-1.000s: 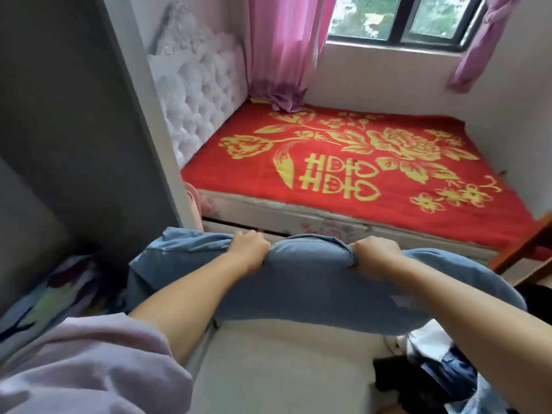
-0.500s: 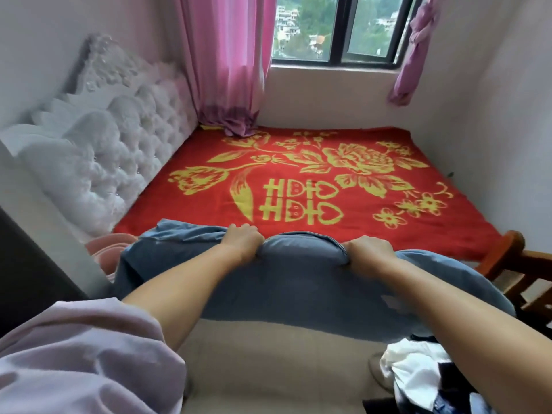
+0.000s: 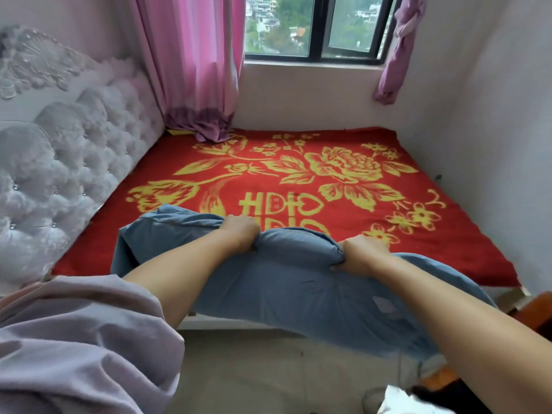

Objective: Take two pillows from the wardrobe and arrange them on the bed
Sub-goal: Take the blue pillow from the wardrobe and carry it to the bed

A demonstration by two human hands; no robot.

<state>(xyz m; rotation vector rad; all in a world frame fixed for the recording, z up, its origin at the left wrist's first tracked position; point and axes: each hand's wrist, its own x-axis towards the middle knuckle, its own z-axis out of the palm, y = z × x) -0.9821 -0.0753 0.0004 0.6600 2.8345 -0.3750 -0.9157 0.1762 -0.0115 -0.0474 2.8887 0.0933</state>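
A blue pillow (image 3: 286, 288) hangs in front of me over the near edge of the bed (image 3: 328, 174). My left hand (image 3: 240, 233) grips its top edge near the middle. My right hand (image 3: 363, 255) grips the same edge further right. The pillow sags at both ends, its left end over the red blanket. The bed carries a red blanket with yellow flowers, and no pillow lies on it. The wardrobe is out of view.
A white tufted headboard (image 3: 59, 162) runs along the bed's left side. Pink curtains (image 3: 191, 61) hang at the far left corner beside the window (image 3: 316, 25). A wall borders the bed on the right. A wooden chair part (image 3: 534, 312) and clothes (image 3: 397, 401) sit at lower right.
I have turned away from the wardrobe and come closer to the bed. The pillow, held in both hands, has moved forward over the bed's near edge.
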